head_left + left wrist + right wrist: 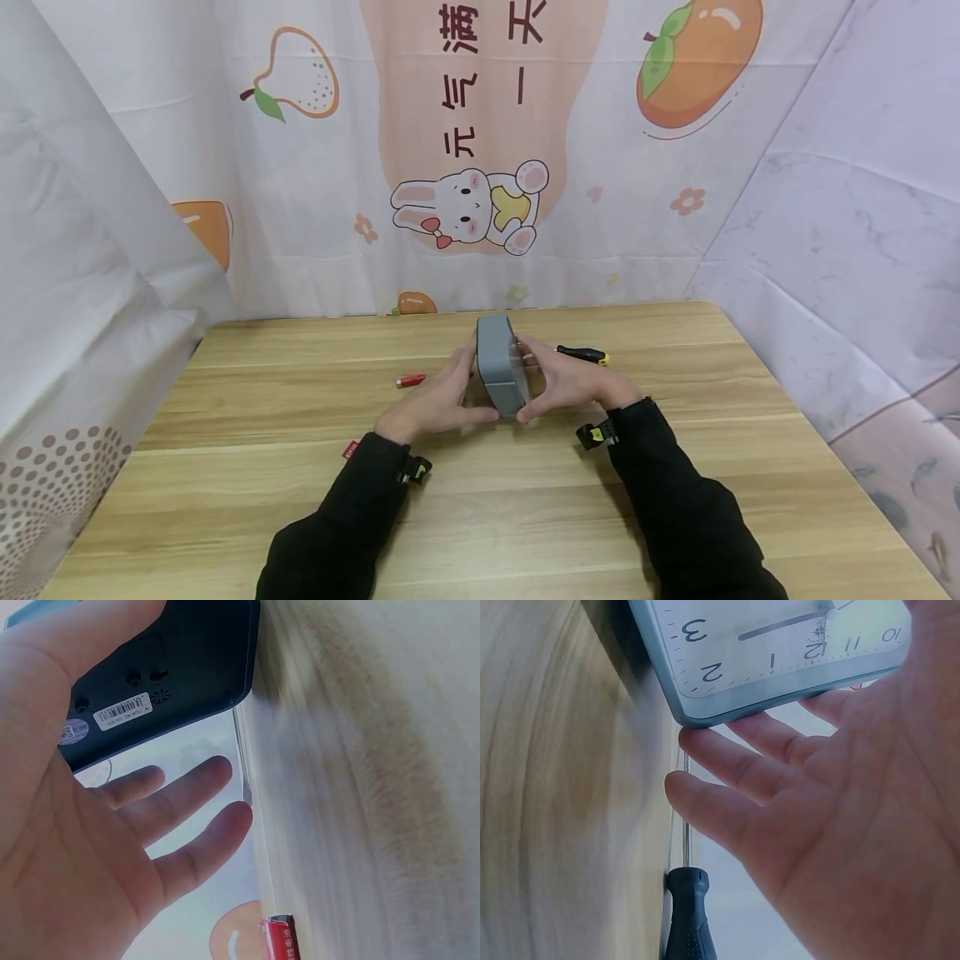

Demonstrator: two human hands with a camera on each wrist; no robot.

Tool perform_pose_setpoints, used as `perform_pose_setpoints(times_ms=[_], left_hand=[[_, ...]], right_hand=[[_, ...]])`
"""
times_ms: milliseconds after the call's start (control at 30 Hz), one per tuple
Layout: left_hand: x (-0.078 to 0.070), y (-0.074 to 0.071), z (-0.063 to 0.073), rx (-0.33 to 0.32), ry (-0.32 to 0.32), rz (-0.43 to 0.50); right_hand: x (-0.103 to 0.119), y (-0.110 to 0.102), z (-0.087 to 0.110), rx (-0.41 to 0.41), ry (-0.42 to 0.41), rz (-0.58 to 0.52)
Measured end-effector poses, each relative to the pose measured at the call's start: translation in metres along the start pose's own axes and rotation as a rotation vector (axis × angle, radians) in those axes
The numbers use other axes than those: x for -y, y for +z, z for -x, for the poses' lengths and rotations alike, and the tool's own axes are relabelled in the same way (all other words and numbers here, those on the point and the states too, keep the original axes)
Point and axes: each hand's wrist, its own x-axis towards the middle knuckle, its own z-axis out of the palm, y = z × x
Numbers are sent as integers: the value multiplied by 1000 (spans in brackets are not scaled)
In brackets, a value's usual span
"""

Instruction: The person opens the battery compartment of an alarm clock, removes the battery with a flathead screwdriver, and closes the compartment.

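A grey square alarm clock (493, 354) stands on its side between my two hands, its face turned to the right. My left hand (438, 400) grips it from the left; the thumb lies over its black back (187, 660), with lower fingers spread below. From the other side my right hand (570, 379) holds the clock, fingertips at the rim by the 12 on the dial (780, 637). Its right thumb is mostly out of the right wrist view. Whether the clock's lower side touches the table cannot be made out.
On the wooden table (480, 517), a red battery (411, 381) lies left of the clock. A screwdriver (583, 355) with a black and yellow handle lies behind my right hand. A printed curtain (300, 208) hangs along the table's back edge.
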Motion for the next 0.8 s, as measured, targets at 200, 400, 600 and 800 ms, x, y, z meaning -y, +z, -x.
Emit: perform_pose_setpoints(times_ms=[200, 400, 600, 800], left_hand=[[-2, -1, 1, -12, -16, -20], [-4, -2, 2, -30, -33, -12], [-2, -2, 2, -68, -27, -14], [0, -1, 0, -116, -24, -13]], right_hand=[[0, -1, 0, 4, -18, 3], [-1, -3, 1, 5, -31, -25], [-2, -4, 2, -2, -25, -19], [-2, -4, 3, -11, -29, 8]])
